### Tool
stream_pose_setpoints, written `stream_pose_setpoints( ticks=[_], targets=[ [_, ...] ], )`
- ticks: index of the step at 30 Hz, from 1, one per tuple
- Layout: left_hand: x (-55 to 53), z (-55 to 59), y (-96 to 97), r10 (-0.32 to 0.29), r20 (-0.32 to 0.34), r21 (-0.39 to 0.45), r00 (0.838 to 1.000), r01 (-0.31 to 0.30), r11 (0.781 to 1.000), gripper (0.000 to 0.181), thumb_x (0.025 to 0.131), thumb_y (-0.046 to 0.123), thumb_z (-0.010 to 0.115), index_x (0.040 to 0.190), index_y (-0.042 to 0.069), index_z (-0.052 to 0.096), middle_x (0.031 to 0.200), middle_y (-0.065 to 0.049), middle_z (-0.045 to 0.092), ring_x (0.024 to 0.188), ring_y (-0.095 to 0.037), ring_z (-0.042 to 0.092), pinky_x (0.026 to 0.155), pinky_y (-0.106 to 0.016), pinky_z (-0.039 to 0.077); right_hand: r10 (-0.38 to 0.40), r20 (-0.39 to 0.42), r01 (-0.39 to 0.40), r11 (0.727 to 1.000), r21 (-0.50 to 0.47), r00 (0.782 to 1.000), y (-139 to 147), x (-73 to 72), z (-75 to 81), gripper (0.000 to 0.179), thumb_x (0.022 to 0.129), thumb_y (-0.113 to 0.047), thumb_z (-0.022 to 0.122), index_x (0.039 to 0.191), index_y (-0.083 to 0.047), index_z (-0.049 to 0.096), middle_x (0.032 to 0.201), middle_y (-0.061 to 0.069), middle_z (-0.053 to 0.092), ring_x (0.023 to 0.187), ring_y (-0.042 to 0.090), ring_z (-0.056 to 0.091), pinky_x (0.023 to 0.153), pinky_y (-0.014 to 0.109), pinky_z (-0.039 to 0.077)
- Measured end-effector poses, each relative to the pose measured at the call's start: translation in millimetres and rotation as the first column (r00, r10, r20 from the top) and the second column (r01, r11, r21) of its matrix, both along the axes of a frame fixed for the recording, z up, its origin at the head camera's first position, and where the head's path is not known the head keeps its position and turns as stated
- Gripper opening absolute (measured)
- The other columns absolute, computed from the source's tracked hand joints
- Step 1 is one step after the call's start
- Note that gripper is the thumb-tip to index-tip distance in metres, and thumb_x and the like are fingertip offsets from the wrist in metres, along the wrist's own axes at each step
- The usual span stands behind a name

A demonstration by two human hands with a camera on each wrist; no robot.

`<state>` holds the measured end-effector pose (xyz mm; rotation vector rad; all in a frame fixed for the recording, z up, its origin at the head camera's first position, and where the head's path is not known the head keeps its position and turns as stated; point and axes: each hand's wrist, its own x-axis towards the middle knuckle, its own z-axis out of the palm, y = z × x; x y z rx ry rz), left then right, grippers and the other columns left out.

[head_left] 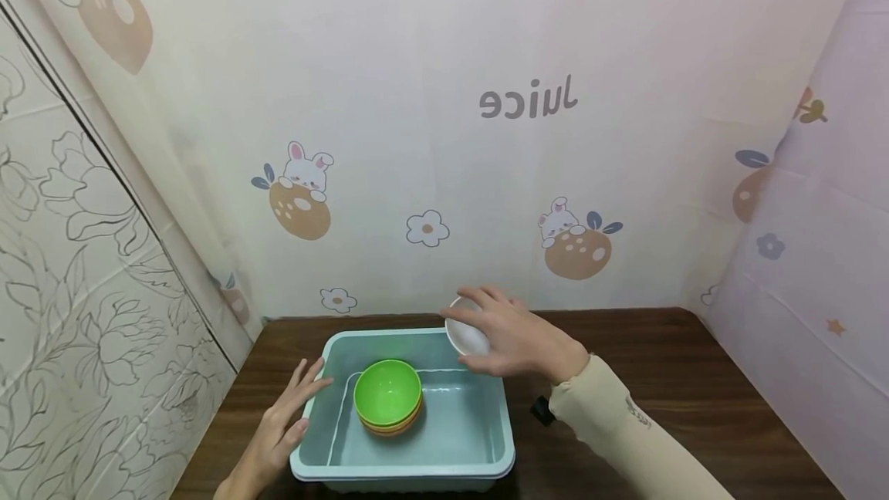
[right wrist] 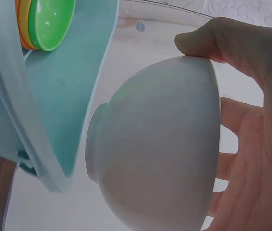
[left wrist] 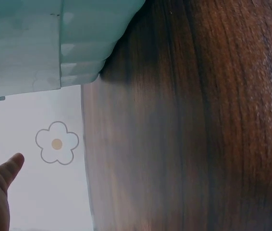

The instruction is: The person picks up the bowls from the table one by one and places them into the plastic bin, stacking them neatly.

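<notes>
In the head view my right hand (head_left: 510, 330) grips a white bowl (head_left: 467, 334) by its rim, over the far right corner of a light blue-green plastic basin (head_left: 451, 450). The right wrist view shows the bowl (right wrist: 160, 144) tipped on its side, thumb on one edge and fingers across the rim. Inside the basin, left of its middle, sits a stack of bowls, a green bowl (head_left: 387, 392) on top and an orange bowl (head_left: 392, 429) below. My left hand (head_left: 274, 427) is at the basin's left rim with fingers spread, holding nothing.
The basin stands on a dark brown wooden table (head_left: 646, 384). A small black object (head_left: 542, 410) lies to the right of the basin, near my right sleeve. Behind the table hangs a pale curtain (head_left: 430, 137) with printed fruit, rabbits and flowers.
</notes>
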<state>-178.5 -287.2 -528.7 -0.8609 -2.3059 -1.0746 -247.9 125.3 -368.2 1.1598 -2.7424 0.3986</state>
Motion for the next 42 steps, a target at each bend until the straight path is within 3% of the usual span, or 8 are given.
stream_pose_setpoints(
  ticks=[7, 24, 42],
  targets=[
    [0.7, -0.7, -1.1, -0.022, 0.006, 0.015, 1.000, 0.022, 1.000, 0.047, 0.100, 0.005, 0.046, 0.146, 0.006, 0.056, 0.163, -0.022, 0.037, 0.161, -0.026, 0.012, 0.119, -0.013, 0.012, 0.022, 0.021, -0.022, 1.000, 0.007, 1.000, -13, -1.6, -0.7, 0.063, 0.087, -0.049, 0.070, 0.147, -0.036, 0.056, 0.157, 0.007, 0.044, 0.139, 0.031, 0.043, 0.092, 0.059, 0.049],
    [-2.3, -0.9, 1.0, -0.053, -0.057, 0.025, 0.997, 0.054, 0.998, 0.043, 0.101, 0.006, 0.045, 0.143, 0.000, 0.057, 0.160, -0.027, 0.041, 0.160, -0.029, 0.016, 0.124, -0.017, 0.013, 0.088, 0.076, -0.092, 0.994, 0.050, 0.993, -46, -0.4, 4.0, 0.063, 0.087, -0.049, 0.067, 0.147, -0.034, 0.056, 0.158, 0.008, 0.043, 0.141, 0.032, 0.042, 0.094, 0.061, 0.049],
    [-1.2, 0.1, 2.3, -0.040, -0.043, 0.024, 0.998, 0.041, 0.999, 0.043, 0.103, 0.009, 0.044, 0.144, 0.002, 0.056, 0.159, -0.028, 0.040, 0.160, -0.028, 0.015, 0.122, -0.015, 0.013, 0.107, 0.134, -0.121, 0.987, 0.102, 0.985, -86, -1.6, -19.0, 0.063, 0.086, -0.049, 0.065, 0.148, -0.039, 0.054, 0.159, 0.003, 0.043, 0.143, 0.027, 0.041, 0.097, 0.057, 0.048]
  ],
)
